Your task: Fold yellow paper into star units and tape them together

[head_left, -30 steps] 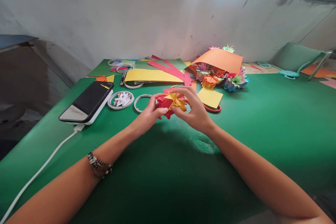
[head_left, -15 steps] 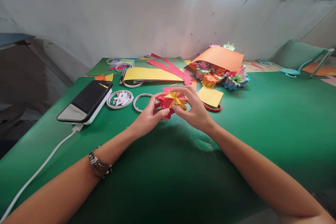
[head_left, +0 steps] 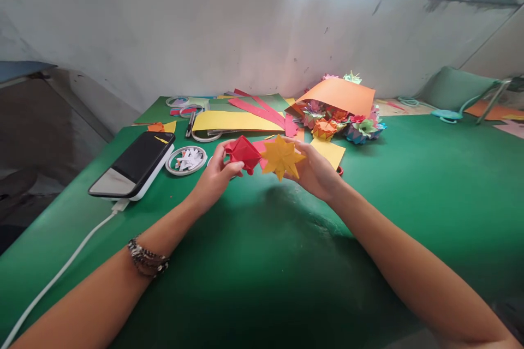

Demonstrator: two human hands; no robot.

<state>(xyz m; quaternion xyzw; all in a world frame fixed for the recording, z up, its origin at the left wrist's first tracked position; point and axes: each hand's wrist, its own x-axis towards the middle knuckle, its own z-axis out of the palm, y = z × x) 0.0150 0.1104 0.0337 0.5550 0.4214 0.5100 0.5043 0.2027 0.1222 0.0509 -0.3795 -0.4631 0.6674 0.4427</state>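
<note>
Between thumb and fingers, my left hand pinches a folded red paper piece by its left side. My right hand holds a yellow paper flower with several pointed petals, its face turned toward me. Most of the right fingers are hidden behind the flower. The two paper pieces are side by side above the table, nearly touching at their edges. Behind the right hand lies a square of yellow paper, with a bit of a red handle showing beside it.
On the green table, a phone on a white block with a white cable sits at left. Near it stands a ring of paper scraps. Paper strips and a cluster of paper flowers under an orange sheet lie behind.
The yellow flower, earlier against the red piece, has come apart from it. My hands have moved apart, and the flower now faces me in my right hand.
</note>
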